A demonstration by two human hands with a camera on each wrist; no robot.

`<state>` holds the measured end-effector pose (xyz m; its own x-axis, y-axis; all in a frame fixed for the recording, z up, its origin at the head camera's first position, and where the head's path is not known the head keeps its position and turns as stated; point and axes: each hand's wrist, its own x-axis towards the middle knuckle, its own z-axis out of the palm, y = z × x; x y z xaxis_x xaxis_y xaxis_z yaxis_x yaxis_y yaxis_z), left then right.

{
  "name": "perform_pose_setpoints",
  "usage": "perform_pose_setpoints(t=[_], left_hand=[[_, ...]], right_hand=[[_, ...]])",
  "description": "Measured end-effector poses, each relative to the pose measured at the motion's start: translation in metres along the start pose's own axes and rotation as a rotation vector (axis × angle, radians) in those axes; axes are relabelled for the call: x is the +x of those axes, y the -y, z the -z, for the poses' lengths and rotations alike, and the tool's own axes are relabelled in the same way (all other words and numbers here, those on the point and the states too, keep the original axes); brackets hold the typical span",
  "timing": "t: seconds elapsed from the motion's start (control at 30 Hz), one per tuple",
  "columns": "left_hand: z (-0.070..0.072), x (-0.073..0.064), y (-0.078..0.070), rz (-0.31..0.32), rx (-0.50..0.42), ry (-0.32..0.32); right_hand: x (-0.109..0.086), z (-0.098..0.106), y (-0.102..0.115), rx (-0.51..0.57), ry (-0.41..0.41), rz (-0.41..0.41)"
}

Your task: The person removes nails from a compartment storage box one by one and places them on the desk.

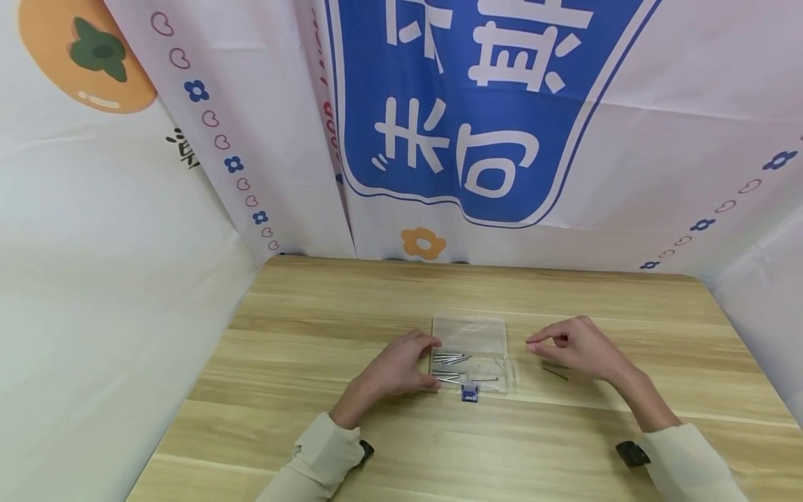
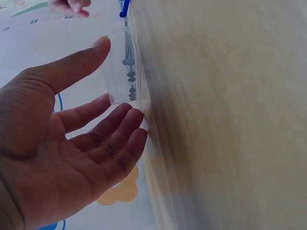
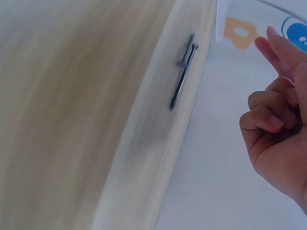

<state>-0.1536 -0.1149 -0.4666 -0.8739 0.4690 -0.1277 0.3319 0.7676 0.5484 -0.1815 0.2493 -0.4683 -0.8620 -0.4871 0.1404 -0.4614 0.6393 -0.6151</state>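
Observation:
A clear plastic case (image 1: 469, 335) lies unfolded on the table, with several metal nails (image 1: 452, 358) in its compartments and a small blue tab (image 1: 469, 393) at its front. Beside its left edge is my left hand (image 1: 400, 362), fingers relaxed, thumb and fingertips at the case; from the left wrist view, nail heads (image 2: 131, 76) show through the clear wall. To the right of the case, my right hand (image 1: 580, 348) hovers with thumb and index tips close together, the other fingers curled, and nothing visible between them. Below it, two loose nails (image 3: 183, 79) lie on the tabletop.
The wood-grain table (image 1: 301, 328) backs onto a hanging white cloth (image 1: 270, 90) with a blue sign print (image 1: 439, 174). More white cloth hangs at the left and right sides. Dark wrist straps (image 1: 632, 453) show at both cuffs.

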Motion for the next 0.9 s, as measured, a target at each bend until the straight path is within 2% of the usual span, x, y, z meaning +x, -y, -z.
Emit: perform_pose_setpoints(t=[0.2,0.43,0.67,0.9], left_hand=[[0.001,0.0,0.001,-0.027,0.004,-0.007],[0.001,0.0,0.001,-0.016,0.003,-0.005],[0.0,0.001,0.002,-0.002,-0.014,-0.006],[-0.001,0.002,0.003,-0.007,-0.022,-0.003]], right_hand=[[0.021,-0.014,0.014,0.014,0.028,0.019],[0.041,-0.034,0.031,0.032,0.073,0.023],[0.053,-0.051,0.043,0.014,0.107,0.053],[0.061,-0.064,0.048,-0.009,0.133,0.12]])
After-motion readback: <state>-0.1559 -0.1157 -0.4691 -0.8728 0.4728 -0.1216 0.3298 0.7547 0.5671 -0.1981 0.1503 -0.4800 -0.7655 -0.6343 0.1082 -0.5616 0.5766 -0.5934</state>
